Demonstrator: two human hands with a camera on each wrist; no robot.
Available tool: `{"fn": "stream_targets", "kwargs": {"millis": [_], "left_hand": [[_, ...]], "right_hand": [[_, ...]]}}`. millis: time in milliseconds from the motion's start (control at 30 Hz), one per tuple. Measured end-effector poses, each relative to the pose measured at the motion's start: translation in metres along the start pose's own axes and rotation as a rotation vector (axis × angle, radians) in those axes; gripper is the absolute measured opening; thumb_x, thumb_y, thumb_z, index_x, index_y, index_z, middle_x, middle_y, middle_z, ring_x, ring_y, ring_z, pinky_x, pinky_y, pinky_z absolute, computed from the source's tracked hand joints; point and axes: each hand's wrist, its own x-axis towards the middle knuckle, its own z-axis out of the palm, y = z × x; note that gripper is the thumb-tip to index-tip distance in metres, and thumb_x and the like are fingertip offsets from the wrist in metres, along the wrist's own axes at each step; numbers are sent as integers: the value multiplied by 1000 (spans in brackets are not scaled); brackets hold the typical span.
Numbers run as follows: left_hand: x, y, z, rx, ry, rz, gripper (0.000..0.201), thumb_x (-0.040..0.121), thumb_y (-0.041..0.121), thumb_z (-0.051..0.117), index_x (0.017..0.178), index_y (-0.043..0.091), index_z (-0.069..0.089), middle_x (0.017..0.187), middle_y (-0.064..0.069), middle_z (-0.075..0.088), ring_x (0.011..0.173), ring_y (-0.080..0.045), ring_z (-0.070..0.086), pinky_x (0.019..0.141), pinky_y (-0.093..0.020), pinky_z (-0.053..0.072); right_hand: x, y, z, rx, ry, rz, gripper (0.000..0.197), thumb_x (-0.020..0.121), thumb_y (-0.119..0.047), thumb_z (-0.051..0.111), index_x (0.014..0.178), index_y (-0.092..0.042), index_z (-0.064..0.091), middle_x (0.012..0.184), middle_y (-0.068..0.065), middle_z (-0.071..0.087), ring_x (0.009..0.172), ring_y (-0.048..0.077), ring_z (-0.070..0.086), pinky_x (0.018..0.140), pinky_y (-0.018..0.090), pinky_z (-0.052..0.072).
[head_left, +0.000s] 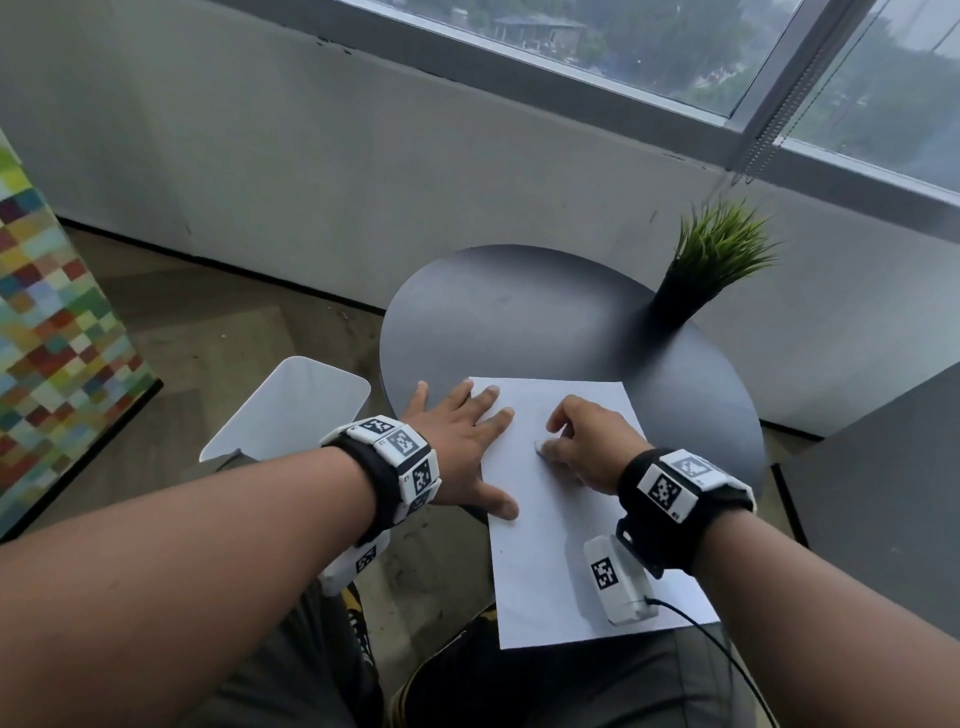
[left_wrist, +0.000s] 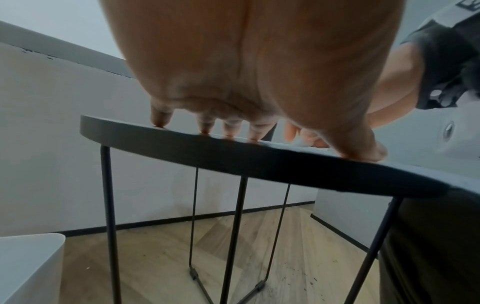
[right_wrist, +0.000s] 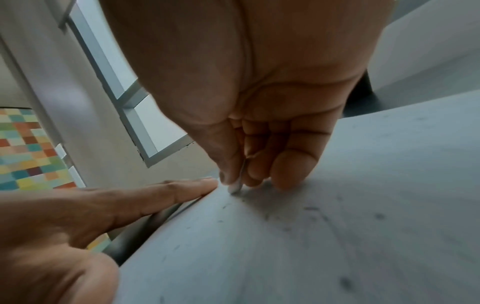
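A white sheet of paper (head_left: 561, 525) lies on the near side of a round black table (head_left: 519, 312) and overhangs its front edge towards my lap. My left hand (head_left: 475, 447) rests flat on the sheet's left edge with fingers spread and straight; from the left wrist its fingertips (left_wrist: 228, 131) touch the tabletop. My right hand (head_left: 582, 441) pinches a small white eraser (head_left: 543, 448) between thumb and curled fingers. The eraser's tip (right_wrist: 237, 188) touches the paper (right_wrist: 337, 236), which carries dark specks and crumbs. The left hand's fingers (right_wrist: 155, 195) lie just beside it.
A potted green grass plant (head_left: 711, 265) stands at the table's far right. A white bin (head_left: 296, 410) sits on the wooden floor left of the table. A grey block (head_left: 883, 509) is to the right, and a wall with a window behind. The table has thin black legs (left_wrist: 109, 226).
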Motion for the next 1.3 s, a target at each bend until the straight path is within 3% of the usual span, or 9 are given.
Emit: {"fn": "stream_targets", "kwargs": {"millis": [100,233,300,433,633,867,1067,1200,1300], "left_hand": [[1,0,2,-4,3,11,123,69,95,48,161,33,-5,169,5,-18,154,-22,-21,117,-69,-4],[2,-1,3,-17,5,16,126,66,94,53,160,34,-5,169,5,-18,154,-22,-22,117,-70,-6],[3,-1,2,-10,-4,14,125,67,94,52,160,34,-5,169,4,-18,154,-23,-21,117,-70,-5],[4,1,2,16,-10,3,124,67,95,49,160,33,-5,169,4,-17,154,-24,-19,117,-71,-3],[2,2,-1,-7,-4,12,122,69,93,53,160,34,-3,169,3,-15,154,-24,-19,117,-71,-2],[3,2,-2,13,-24,7,124,68,94,52,160,34,-6,169,3,-18,154,-25,-21,116,-72,-2],[2,3,-3,12,-23,5,123,69,93,52,160,34,-7,169,3,-18,154,-25,-20,117,-71,-4],[2,3,-3,29,-35,-2,124,69,94,50,160,33,-7,169,3,-19,154,-25,-20,117,-71,-2],[4,4,-6,45,-46,-6,125,67,95,51,160,36,-7,169,2,-18,154,-27,-18,117,-72,0]], "right_hand": [[-7,-18,6,-95,75,-123,10,86,-29,61,89,-21,54,94,0,64,89,22,59,71,29,42],[-26,-37,13,-211,-170,-435,9,88,-23,58,95,-18,58,93,0,65,88,22,58,74,31,43],[-20,-33,5,-213,-183,-396,10,87,-21,58,97,-20,60,92,-3,63,89,20,57,74,27,40],[-9,-23,-1,-209,-7,-199,8,88,-22,53,93,-23,59,101,1,66,97,24,58,74,27,38],[-28,-33,11,-140,-118,-347,33,87,-8,46,115,-22,58,99,-5,64,93,20,56,84,28,43],[-28,-26,5,-168,-280,-457,30,85,-27,70,111,-39,63,86,-8,49,73,0,44,68,12,34],[-25,-27,6,-196,-222,-434,14,86,-22,66,86,-24,53,89,-7,56,78,10,51,72,23,39],[-18,-18,-1,271,-126,-202,15,86,-10,61,97,-20,59,72,1,61,64,18,60,59,33,55],[-12,-11,-4,548,-74,-68,15,86,0,62,99,-7,66,73,11,63,66,22,61,76,48,59]]}}
